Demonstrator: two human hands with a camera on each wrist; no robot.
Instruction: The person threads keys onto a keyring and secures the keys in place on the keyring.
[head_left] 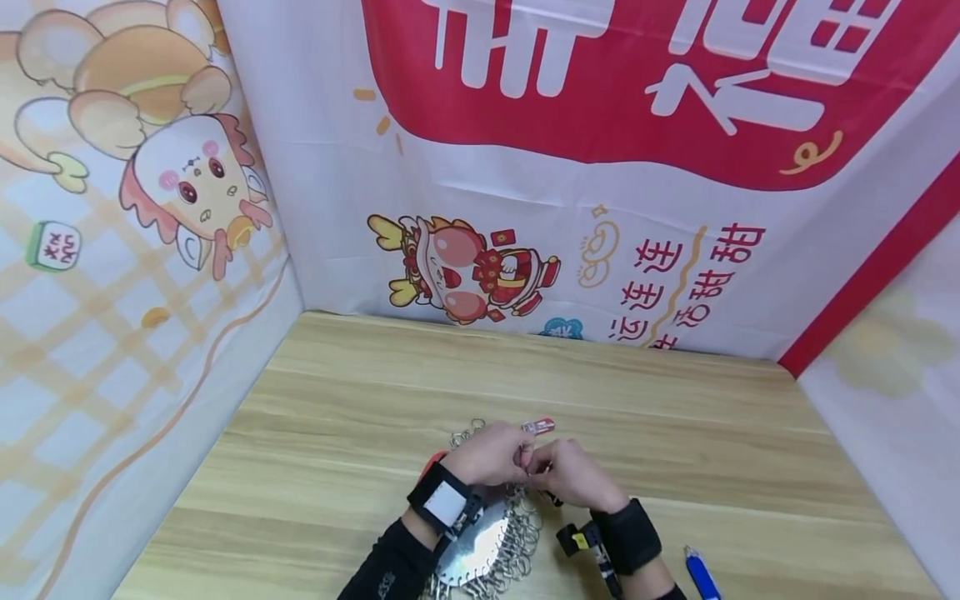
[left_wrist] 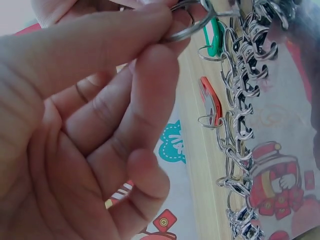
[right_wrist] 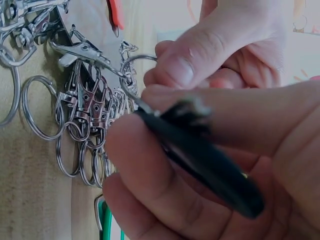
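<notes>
My left hand (head_left: 487,454) pinches a split key ring (left_wrist: 192,32) between thumb and forefinger. Close against it, my right hand (head_left: 573,475) holds a black nail clipper (right_wrist: 210,165), blurred, with its metal end at that ring. A metal swivel clasp (right_wrist: 82,50) links the ring to a shiny metal disc (head_left: 476,546) below my left wrist. Many more clasps and key rings (head_left: 521,537) hang around the disc's rim. On rings along the edge are a red nail clipper (left_wrist: 211,102) and a green nail clipper (left_wrist: 216,37). My fingers hide part of the joint.
A blue pen-like tool (head_left: 701,573) lies on the wooden table (head_left: 345,400) to the right of my right wrist. Printed cloth walls (head_left: 487,183) stand behind the table and at its sides. Something orange-red (head_left: 432,463) shows beside my left wrist.
</notes>
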